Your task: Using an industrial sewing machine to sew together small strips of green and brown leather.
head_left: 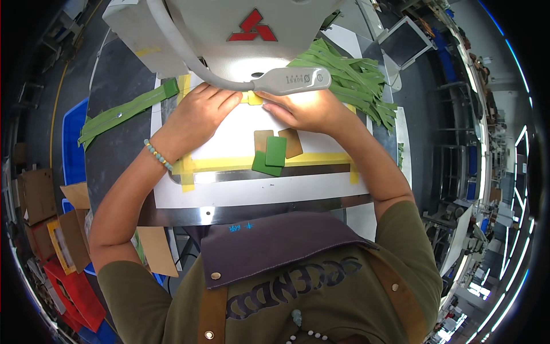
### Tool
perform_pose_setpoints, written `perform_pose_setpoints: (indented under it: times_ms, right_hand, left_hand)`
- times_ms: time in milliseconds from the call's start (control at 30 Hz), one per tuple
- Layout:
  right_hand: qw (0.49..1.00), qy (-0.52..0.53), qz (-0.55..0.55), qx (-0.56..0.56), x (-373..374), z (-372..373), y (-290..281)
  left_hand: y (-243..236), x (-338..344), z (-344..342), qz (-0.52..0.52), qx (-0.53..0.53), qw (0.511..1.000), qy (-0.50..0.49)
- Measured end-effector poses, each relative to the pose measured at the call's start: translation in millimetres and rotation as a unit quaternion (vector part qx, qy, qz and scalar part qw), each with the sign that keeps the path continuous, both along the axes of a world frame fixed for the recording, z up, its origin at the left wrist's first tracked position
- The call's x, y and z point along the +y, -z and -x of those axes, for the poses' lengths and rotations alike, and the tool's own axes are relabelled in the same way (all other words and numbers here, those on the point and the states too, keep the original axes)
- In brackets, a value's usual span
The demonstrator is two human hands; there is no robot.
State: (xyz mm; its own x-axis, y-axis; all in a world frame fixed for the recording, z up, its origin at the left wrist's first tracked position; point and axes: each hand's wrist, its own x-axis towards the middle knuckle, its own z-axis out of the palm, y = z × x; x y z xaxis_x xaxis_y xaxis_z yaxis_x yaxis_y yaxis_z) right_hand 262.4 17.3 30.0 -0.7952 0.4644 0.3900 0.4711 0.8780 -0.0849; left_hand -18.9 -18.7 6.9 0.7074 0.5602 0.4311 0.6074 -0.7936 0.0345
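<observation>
Both my hands are at the bed of a white sewing machine, beneath its head. My left hand, with a bead bracelet at the wrist, has its fingers bent together at the left of the stitching area. From the right comes my right hand, thumb and fingers closed in, partly behind a grey lamp. Between the fingertips shows a small yellow piece; what each hand grips is hidden. Closer to me lie small green rectangular pieces and brown ones.
A heap of green zipper strips lies right of the machine. One more green zipper strip lies at the left. Yellow tape borders the white work surface. Cardboard boxes and a blue bin stand left below.
</observation>
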Motion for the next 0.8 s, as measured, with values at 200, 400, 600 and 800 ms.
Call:
perform_pose_setpoints:
  times_ms: [200, 400, 600, 800]
  right_hand:
    - [0.997, 0.038, 0.068, 0.006, -3, 6, -3]
    - [0.996, 0.04, 0.071, 0.033, -4, 9, -4]
    - [0.996, 0.034, 0.058, 0.065, -2, 6, 3]
    - [0.961, 0.124, 0.199, 0.147, 8, 5, -1]
  left_hand:
    - [3, 0, 9, 0.054, -0.04, 0.998, -0.013]
    - [14, 8, 30, 0.229, -0.185, 0.955, -0.043]
    - [14, 10, 31, 0.375, -0.278, 0.874, -0.136]
    - [25, 11, 27, 0.217, -0.251, 0.933, -0.142]
